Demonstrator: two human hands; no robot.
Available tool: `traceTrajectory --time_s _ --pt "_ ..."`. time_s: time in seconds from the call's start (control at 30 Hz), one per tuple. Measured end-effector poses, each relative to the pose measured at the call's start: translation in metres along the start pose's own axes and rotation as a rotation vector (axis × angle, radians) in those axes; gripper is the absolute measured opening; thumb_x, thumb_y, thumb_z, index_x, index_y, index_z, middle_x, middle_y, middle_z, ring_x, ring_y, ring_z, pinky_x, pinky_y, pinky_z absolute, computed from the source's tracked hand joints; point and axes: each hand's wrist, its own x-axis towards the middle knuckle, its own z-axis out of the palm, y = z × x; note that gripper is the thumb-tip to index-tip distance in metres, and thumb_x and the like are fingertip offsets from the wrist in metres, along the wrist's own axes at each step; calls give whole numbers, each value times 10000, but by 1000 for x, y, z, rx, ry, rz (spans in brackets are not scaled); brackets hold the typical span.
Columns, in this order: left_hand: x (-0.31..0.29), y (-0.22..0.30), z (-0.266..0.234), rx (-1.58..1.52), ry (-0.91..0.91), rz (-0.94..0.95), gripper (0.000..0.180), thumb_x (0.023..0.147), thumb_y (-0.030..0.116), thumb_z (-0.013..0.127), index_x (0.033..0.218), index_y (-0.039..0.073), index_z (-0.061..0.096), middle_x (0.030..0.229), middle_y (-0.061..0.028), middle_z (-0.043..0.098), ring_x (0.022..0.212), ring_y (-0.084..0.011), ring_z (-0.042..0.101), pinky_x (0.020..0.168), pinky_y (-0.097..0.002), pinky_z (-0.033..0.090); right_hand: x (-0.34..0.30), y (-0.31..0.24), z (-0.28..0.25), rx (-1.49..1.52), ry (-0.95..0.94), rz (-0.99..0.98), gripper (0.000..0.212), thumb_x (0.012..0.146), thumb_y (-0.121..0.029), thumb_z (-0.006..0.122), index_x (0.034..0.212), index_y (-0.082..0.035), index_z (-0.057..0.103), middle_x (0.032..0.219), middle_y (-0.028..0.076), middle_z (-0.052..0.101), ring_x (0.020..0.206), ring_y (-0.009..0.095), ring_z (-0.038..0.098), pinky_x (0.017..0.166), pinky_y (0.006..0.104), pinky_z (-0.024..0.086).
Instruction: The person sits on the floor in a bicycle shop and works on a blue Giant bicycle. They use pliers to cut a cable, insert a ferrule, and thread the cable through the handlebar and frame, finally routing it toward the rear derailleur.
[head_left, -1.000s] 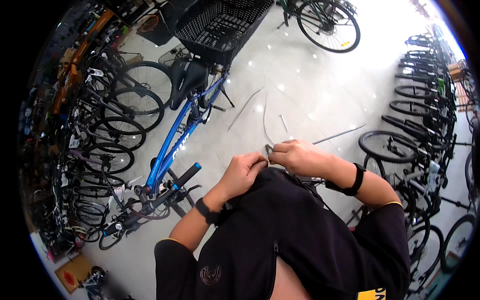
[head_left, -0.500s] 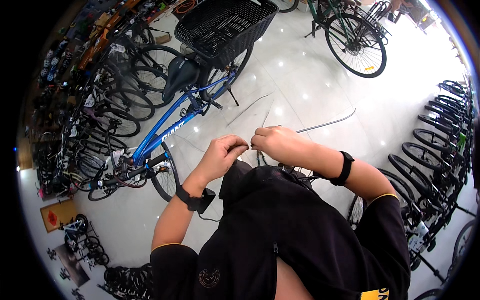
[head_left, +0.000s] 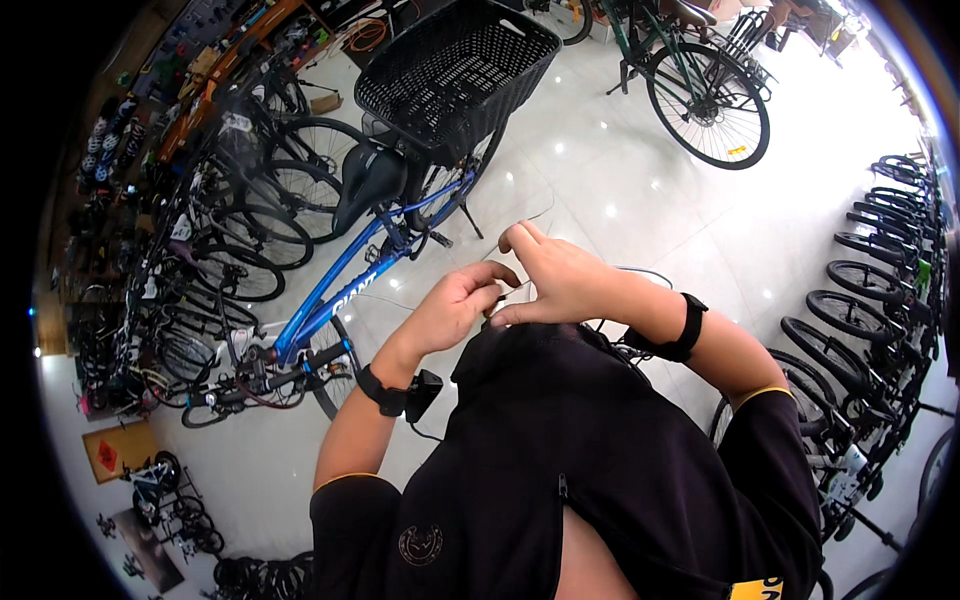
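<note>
Work on the thin, pale, wire-like strand (head_left: 517,290) looks under way rather than finished; how much is done or left cannot be told. The strand lies between the bare left hand (head_left: 452,312) and the bare right hand (head_left: 565,280), above the glossy, pale tiled floor (head_left: 625,200). The left grip is pressed together, apparently pinching the strand's small dark end; the right thumb and forefinger stand spread apart. The visible stretch looks slender, nearly straight and slightly slanted.
</note>
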Motion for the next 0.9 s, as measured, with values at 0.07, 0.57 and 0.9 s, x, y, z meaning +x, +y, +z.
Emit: traceTrajectory --time_s 0.07,0.57,0.9 --pt "8 -3 -10 -45 -36 58 211 971 135 529 1073 -25 621 841 -22 632 727 -80 550 649 -229 444 19 -11 0 -31 35 17 866 706 -562 788 1177 54 403 1130 233 507 918 402 607 766 444 494" --pt "35 9 -82 406 313 309 169 850 66 665 997 -15 646 722 -142 659 606 -270 627 570 -342 461 139 -19 8 529 99 336 848 939 -688 322 1321 69 332 1072 193 524 1035 263 542 916 392 423" --pt "40 23 -74 123 382 356 116 886 30 654 971 -40 688 770 -36 681 616 -46 540 584 -201 425 155 -20 -29 942 -85 707 905 891 -769 330 1292 36 433 990 116 544 772 159 493 683 267 419"
